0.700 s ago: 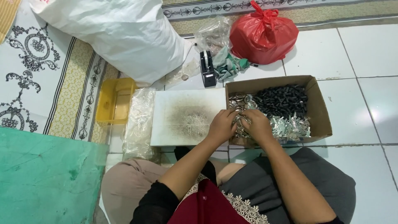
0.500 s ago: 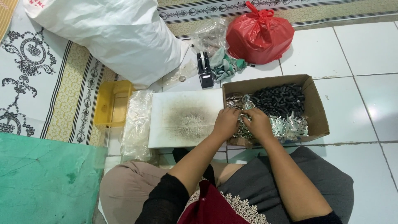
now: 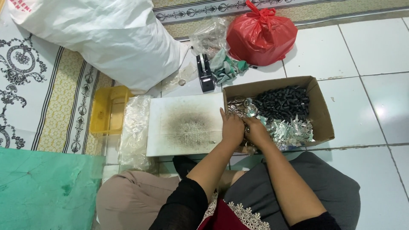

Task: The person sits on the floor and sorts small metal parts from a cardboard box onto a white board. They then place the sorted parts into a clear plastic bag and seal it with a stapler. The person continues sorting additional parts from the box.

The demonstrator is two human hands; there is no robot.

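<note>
Head view: looking straight down on a person sitting on a white tiled floor.
Lap: a grey cloth [image 3: 298, 187] is lying over the knees, with a green sheet [image 3: 42, 191] spreading out at the near left.
Left hand [image 3: 232, 127]: it is resting knuckles up at the near left edge of the cardboard box [image 3: 321, 115], fingers curling down into the small metal pieces [image 3: 240, 106]; whether it is gripping any I cannot tell.
Right hand [image 3: 257, 131]: it is pressing against the left hand, fingers tucked under among the same pieces; its grip is hidden too.
Box contents: silvery rings are lying at the near left, dark small parts [image 3: 283, 102] are piling up at the back, pale scraps [image 3: 292, 130] are sitting at the near right.
White board [image 3: 185, 123]: it is lying flat just left of the box, touching it, smudged dark in the middle.
Further left: a clear plastic bag [image 3: 134, 127] and a yellow tray [image 3: 108, 108] are lying beside the board.
Far side: a tape dispenser [image 3: 204, 72], a red plastic bag [image 3: 260, 36] and a large white sack [image 3: 106, 38] are standing beyond.
</note>
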